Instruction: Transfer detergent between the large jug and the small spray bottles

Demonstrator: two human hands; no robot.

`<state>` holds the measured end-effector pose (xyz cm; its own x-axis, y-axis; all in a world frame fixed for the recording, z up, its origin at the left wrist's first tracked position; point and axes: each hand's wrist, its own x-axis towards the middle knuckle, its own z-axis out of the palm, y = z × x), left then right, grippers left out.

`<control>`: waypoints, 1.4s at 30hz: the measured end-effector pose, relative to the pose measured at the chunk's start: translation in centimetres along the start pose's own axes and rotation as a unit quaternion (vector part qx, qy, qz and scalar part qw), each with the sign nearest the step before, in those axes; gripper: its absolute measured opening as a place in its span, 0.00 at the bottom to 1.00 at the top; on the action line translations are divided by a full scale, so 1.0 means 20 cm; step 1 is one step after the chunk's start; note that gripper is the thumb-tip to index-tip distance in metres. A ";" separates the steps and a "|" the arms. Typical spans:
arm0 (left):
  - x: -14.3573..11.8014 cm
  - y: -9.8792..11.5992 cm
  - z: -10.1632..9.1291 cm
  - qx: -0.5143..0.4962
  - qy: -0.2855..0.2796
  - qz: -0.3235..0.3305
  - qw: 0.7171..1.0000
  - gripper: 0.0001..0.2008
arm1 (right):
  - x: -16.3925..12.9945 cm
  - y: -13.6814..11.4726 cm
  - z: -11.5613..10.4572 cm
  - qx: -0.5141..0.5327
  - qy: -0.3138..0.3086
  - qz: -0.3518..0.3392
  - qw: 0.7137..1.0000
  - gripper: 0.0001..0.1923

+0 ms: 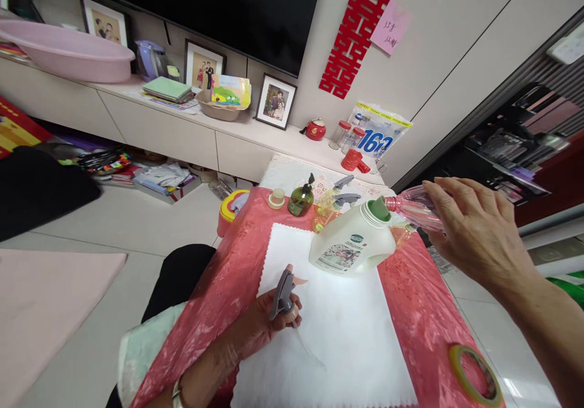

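Observation:
My left hand (274,317) is closed around a grey and peach trigger spray head (285,295), whose thin clear tube hangs over the white mat (337,329). My right hand (469,213) grips a clear pink bottle (413,206), tipped on its side with its neck at the mouth of a white detergent jug (351,244). The jug stands uncapped on the mat, and green shows inside its opening. Whether liquid is flowing cannot be made out. Behind the jug are a green pump bottle (301,199), yellowish spray bottles (323,216) with grey triggers, and a pale cap (276,198).
A roll of tape (475,374) lies at the right edge of the red-covered table (214,317). Along the back, a cabinet (168,131) holds picture frames, a pink basin (73,52), red-lidded jars (340,134) and a plastic packet (378,131). A red and yellow container (225,213) stands on the floor.

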<state>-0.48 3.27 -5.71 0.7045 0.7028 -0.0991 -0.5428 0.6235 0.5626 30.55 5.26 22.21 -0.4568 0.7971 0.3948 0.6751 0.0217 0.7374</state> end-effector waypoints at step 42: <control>0.01 -0.03 -0.04 0.003 0.001 -0.005 1.000 0.28 | 0.06 0.06 -0.05 0.007 0.044 -0.039 0.998 0.21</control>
<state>-0.41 3.31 -6.69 0.7092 0.6968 -0.1072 -0.5327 0.6292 0.5660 30.17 5.70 24.17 -0.5569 0.7365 0.3840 0.6440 0.0908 0.7597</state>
